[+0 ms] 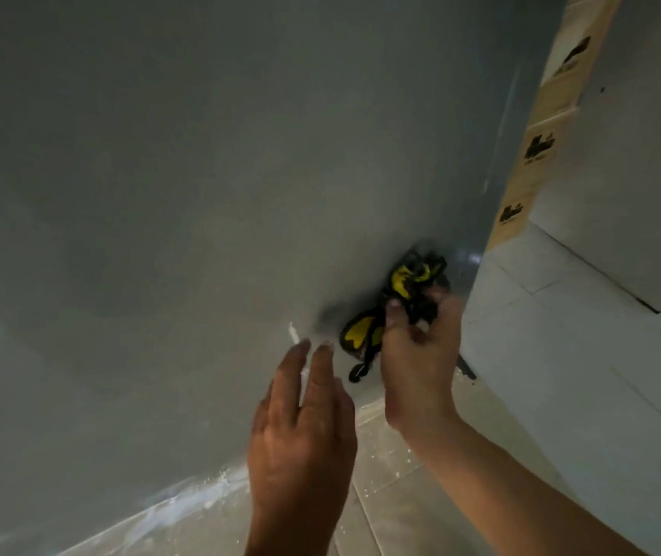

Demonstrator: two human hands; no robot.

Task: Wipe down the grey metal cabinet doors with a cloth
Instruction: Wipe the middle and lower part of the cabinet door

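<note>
The right hand (417,367) curls its fingers round the bunched black and yellow cloth (364,335), which pokes out above its fingertips against the grey cabinet door (200,194), and the left hand (300,447) is just beside it, flat and holding nothing.

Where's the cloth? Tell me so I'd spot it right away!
Start at the big grey cabinet door that fills most of the view and follow it down to its lower right part, near the pale floor tiles. There the right hand grips a crumpled cloth at the door. It is black with bright yellow patches, the only bright colour nearby.
</note>
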